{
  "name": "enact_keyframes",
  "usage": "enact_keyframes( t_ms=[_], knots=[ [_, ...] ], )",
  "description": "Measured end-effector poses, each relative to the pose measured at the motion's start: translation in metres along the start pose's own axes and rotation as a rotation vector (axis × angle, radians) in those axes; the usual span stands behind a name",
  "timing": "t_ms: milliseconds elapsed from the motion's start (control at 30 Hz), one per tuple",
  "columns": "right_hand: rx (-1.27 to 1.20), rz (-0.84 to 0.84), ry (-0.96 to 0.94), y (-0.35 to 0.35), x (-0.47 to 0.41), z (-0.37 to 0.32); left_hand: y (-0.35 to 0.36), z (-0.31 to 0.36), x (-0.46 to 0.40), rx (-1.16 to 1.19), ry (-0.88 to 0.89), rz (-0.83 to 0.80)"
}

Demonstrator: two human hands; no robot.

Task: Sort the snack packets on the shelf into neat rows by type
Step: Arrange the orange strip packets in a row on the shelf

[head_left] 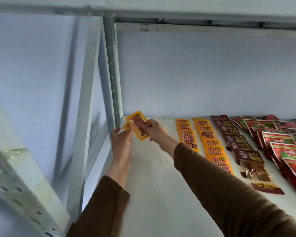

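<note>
In the head view, the right hand is pinching a light, floppy, probably slick yellow packet by its edge, left of the yellow rows on the shelf, while the left hand, fingers loosely apart, is touching it.

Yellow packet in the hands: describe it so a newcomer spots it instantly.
Start at the white shelf and go to its back left corner by the grey upright post. The yellow packet is there, pinched by the right hand. Unlike the yellow rows lying flat further right, it is lifted and tilted.
</note>
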State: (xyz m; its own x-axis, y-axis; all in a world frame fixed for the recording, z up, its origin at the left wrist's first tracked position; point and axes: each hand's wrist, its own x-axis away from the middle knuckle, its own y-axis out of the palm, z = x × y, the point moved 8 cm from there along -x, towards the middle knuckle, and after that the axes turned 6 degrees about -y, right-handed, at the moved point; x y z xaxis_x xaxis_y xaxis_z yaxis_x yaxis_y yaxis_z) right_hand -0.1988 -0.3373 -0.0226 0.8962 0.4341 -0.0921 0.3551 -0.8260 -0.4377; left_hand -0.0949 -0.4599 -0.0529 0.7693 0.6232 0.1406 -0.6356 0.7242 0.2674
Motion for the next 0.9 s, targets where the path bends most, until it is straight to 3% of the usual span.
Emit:
enact_keyframes(
  t_ms=[67, 133, 167, 300, 467, 567, 667, 767, 833, 900],
  knots=[
    [-0.104, -0.151, -0.074, 0.021, 0.013, -0.015, 0.010, 0.003, 0.003, 0.057, 0.016, -0.088],
    [-0.069, -0.208, -0.105, 0.034, 0.016, -0.019, 0.001, 0.012, 0.007, 0.063, 0.096, -0.001],
    [-0.038, -0.159, -0.101, 0.032, 0.011, -0.017, -0.007, 0.014, 0.007, 0.098, 0.111, 0.070],
    [0.350, 0.135, -0.071, 0.001, -0.021, -0.002, -0.030, 0.012, 0.006, 0.235, 0.075, 0.204],
    [0.756, -0.022, -0.027, 0.018, -0.048, 0.008, -0.028, 0.013, 0.008, 0.262, 0.081, 0.186],
    [0.874, -0.065, 0.007, 0.025, -0.055, 0.012, -0.028, 0.010, 0.006, 0.274, 0.051, 0.173],
    [0.849, -0.113, 0.090, 0.024, -0.056, 0.011, -0.027, 0.008, 0.007, 0.247, 0.034, 0.174],
    [0.676, -0.142, 0.130, 0.018, -0.047, 0.005, -0.027, 0.006, 0.008, 0.224, 0.022, 0.189],
    [0.415, -0.126, 0.116, 0.015, -0.035, 0.000, -0.026, 0.004, 0.007, 0.238, -0.001, 0.175],
    [0.085, 0.005, 0.062, 0.003, -0.013, -0.013, -0.022, 0.001, 0.007, 0.285, -0.049, 0.146]
  ],
)
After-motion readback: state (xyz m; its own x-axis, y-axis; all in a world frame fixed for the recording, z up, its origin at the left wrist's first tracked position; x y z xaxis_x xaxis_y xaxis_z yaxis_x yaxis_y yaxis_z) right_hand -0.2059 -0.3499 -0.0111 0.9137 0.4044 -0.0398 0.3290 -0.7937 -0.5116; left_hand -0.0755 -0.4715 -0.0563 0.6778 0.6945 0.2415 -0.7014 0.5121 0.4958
